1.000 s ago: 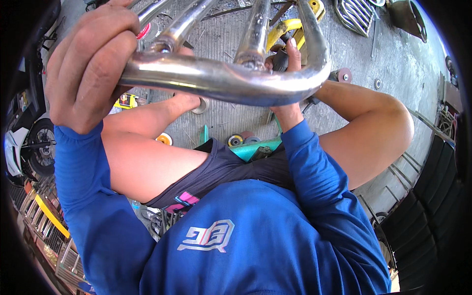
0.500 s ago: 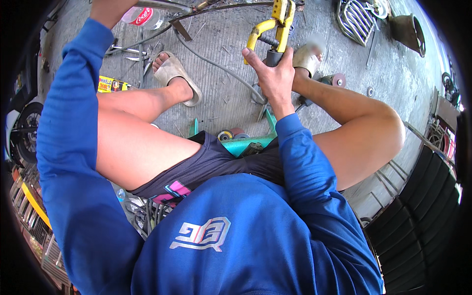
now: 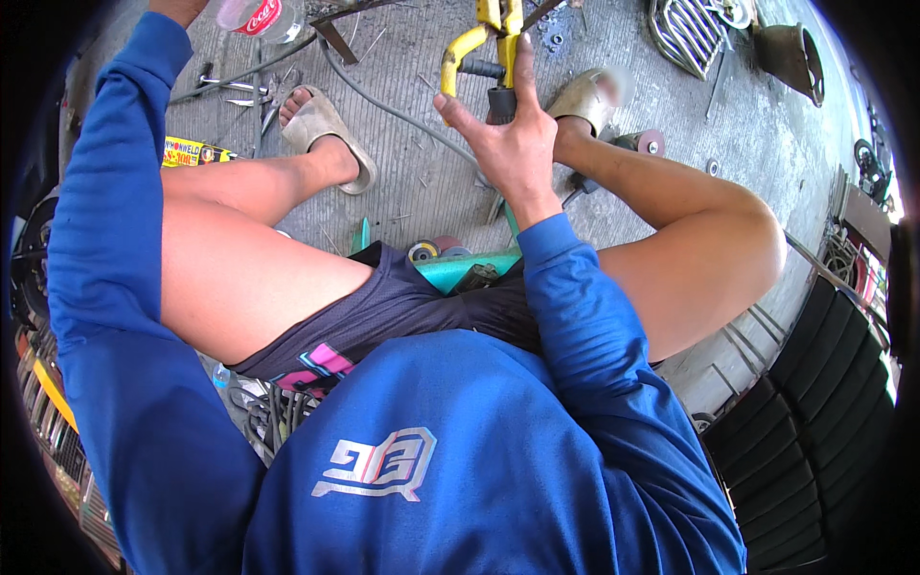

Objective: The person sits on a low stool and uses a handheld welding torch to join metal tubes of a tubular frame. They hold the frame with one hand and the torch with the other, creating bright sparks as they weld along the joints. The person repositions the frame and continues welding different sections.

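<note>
My right hand [image 3: 513,144] is at the upper middle, gripping a yellow C-shaped metal tool [image 3: 464,53] with a dark threaded screw and a black grip [image 3: 501,104]. Its thumb stretches toward the curved arm and its index finger lies up along the body. My other right fingers are hidden behind. The top of the tool is cut off by the picture's upper edge, close to a thin dark metal bar [image 3: 337,42]. At the upper left edge only the wrist side of my left hand [image 3: 178,7] shows; its fingers are out of view.
A clear bottle [image 3: 281,29] lies near my left foot, beside hand tools [image 3: 244,91] and a yellow packet [image 3: 187,151]. A grey cable [image 3: 393,110] crosses the concrete. A disc grinder [image 3: 632,144] rests by my right foot. Between my legs is a green seat [image 3: 460,271].
My right hand and the yellow tool have shifted up and left in the picture. My left hand has moved up and left, its fingers leaving the view. The whole view has shifted slightly too.
</note>
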`<action>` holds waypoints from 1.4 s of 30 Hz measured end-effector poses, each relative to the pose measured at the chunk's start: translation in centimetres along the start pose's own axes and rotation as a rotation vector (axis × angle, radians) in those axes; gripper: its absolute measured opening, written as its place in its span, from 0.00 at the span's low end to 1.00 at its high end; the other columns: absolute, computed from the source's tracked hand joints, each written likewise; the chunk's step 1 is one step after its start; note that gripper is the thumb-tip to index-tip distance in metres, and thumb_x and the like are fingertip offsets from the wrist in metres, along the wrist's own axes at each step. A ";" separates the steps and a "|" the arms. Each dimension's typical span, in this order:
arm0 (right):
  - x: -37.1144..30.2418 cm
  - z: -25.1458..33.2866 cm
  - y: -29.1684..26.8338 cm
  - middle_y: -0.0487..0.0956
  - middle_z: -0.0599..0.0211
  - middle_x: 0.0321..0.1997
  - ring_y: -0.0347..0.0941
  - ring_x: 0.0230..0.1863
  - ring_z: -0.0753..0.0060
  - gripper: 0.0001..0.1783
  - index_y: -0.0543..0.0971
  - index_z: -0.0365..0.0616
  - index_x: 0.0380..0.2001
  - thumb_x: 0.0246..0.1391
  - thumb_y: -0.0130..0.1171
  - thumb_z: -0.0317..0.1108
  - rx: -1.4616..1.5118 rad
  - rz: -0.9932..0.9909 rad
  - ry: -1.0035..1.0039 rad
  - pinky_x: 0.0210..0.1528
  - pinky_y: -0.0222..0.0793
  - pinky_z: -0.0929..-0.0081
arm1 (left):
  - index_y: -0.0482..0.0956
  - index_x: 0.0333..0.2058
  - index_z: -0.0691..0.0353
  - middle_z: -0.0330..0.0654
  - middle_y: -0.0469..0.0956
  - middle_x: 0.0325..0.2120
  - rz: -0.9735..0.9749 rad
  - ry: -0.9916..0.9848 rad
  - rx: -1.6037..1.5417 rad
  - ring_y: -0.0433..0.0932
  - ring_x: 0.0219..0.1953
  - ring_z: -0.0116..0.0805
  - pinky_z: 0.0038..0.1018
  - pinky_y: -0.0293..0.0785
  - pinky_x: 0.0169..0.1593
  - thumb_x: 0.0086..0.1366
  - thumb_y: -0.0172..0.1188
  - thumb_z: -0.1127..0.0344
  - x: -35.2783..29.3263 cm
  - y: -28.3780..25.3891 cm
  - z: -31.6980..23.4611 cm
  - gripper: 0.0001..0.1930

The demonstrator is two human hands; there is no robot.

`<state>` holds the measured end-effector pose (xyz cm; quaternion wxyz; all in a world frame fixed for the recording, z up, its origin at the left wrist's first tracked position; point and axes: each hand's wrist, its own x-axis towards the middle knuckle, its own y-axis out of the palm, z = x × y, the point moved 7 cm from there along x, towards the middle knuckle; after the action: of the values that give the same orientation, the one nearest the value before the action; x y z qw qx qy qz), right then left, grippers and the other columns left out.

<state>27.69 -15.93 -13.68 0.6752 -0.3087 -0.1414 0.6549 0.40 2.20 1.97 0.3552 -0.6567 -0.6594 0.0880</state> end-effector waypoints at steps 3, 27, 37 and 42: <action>0.1 0.5 0.1 0.84 0.37 0.51 0.86 0.49 0.49 0.67 0.54 0.43 0.79 0.44 0.80 0.57 -0.042 -0.029 -0.046 0.52 0.80 0.62 | 0.88 0.42 0.65 0.36 0.83 0.24 -0.001 -0.019 0.047 0.79 0.26 0.23 0.24 0.73 0.30 0.69 0.67 0.42 0.1 -0.3 0.3 0.26; 0.7 2.3 -1.1 0.84 0.51 0.31 0.85 0.34 0.42 0.65 0.50 0.61 0.81 0.46 0.76 0.60 -0.140 -0.042 -0.100 0.37 0.79 0.53 | 0.90 0.39 0.58 0.31 0.71 0.15 -0.097 -0.011 0.219 0.65 0.19 0.20 0.24 0.60 0.25 0.68 0.66 0.38 1.6 -1.7 2.7 0.26; 1.0 0.0 -0.7 0.79 0.59 0.24 0.77 0.26 0.70 0.64 0.52 0.48 0.80 0.50 0.75 0.61 0.311 0.068 0.327 0.33 0.76 0.67 | 0.89 0.35 0.59 0.31 0.71 0.15 -0.084 -0.002 0.231 0.65 0.20 0.19 0.24 0.59 0.24 0.68 0.67 0.37 1.6 -1.7 2.7 0.26; 0.9 2.8 -1.0 0.87 0.45 0.37 0.86 0.39 0.41 0.65 0.49 0.65 0.81 0.48 0.76 0.60 -0.211 0.090 0.002 0.42 0.81 0.52 | 0.87 0.31 0.60 0.32 0.71 0.15 -0.070 -0.007 0.263 0.66 0.19 0.21 0.24 0.61 0.24 0.67 0.67 0.36 1.7 -1.5 2.3 0.28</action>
<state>26.88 -14.36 -11.10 0.6090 -0.3847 -0.1950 0.6656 -1.97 4.44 1.76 0.4386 -0.5808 -0.6660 0.1636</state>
